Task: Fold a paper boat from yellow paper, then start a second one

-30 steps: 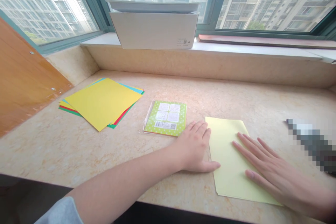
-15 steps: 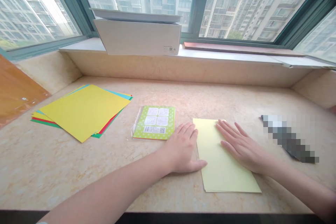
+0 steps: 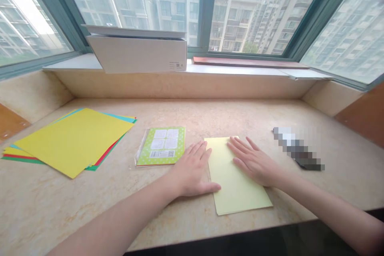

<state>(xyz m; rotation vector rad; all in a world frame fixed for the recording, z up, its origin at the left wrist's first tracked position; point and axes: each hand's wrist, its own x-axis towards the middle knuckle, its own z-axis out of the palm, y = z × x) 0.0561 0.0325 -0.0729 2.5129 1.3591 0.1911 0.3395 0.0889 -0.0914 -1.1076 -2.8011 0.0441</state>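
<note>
A pale yellow sheet of paper [image 3: 237, 184], which looks folded in two, lies on the stone counter in front of me. My left hand [image 3: 193, 170] rests flat at its left edge, the thumb lying over the paper and the fingertips close to the top left corner. Flat on the upper right part of the sheet is my right hand [image 3: 252, 160], its fingers stretched out. Just left of my left hand sits a green dotted packet [image 3: 163, 144] in a clear wrapper, with a barcode label on it.
To the left is a fanned stack of coloured paper [image 3: 75, 140], yellow on top. A pixelated dark object [image 3: 298, 148] lies at the right. A white box [image 3: 138, 52] and a reddish-brown strip [image 3: 246, 63] stand on the window sill. The counter's front edge [image 3: 228, 232] is near me.
The camera view has turned and tilted, so everything sits further left in the picture. Both hands keep their places on the pale yellow paper.
</note>
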